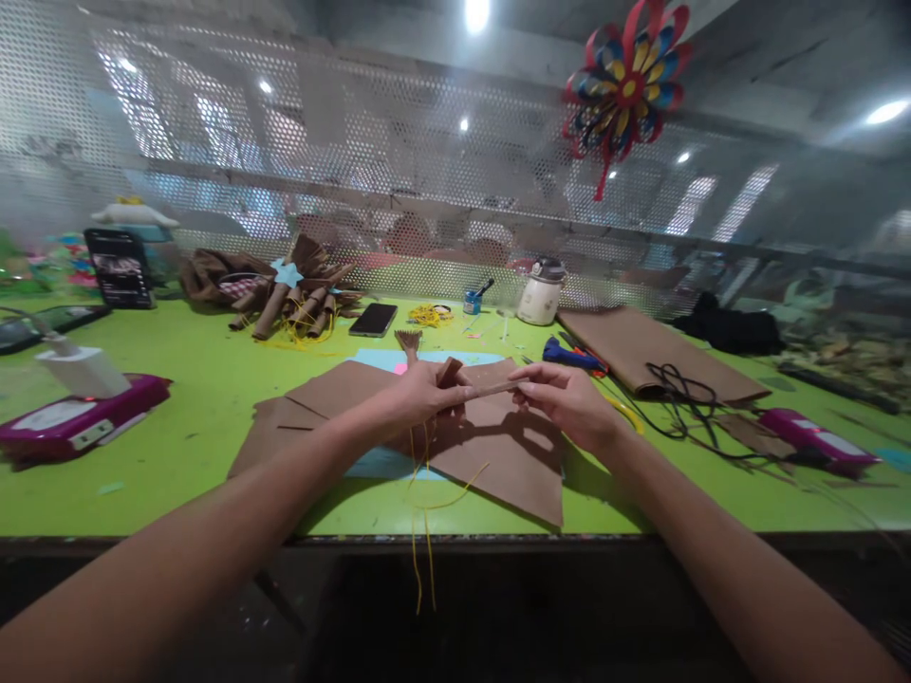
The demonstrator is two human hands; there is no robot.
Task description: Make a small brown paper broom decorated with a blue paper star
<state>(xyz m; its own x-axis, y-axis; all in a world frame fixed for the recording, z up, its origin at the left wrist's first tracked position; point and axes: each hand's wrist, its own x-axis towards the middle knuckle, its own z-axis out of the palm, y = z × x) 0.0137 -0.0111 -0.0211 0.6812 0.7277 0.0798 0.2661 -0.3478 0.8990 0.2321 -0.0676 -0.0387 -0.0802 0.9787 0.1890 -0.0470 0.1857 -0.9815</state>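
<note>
My left hand (425, 396) and my right hand (566, 400) are raised over the green table (185, 417) and pinch the two ends of a narrow strip of brown paper (491, 384). The left hand also grips a folded bit of brown paper, and thin yellow strings (425, 517) hang from it past the table's front edge. Under the hands lie flat sheets of brown paper (498, 455) on a light blue sheet (384, 463).
A pile of brown paper rolls (299, 299), a phone (373, 320), a white jar (541, 294) and a brown sheet (641, 346) with black cord lie at the back. Magenta boxes (71, 427) sit at both sides. A perforated screen stands behind; a paper pinwheel (626, 85) hangs above.
</note>
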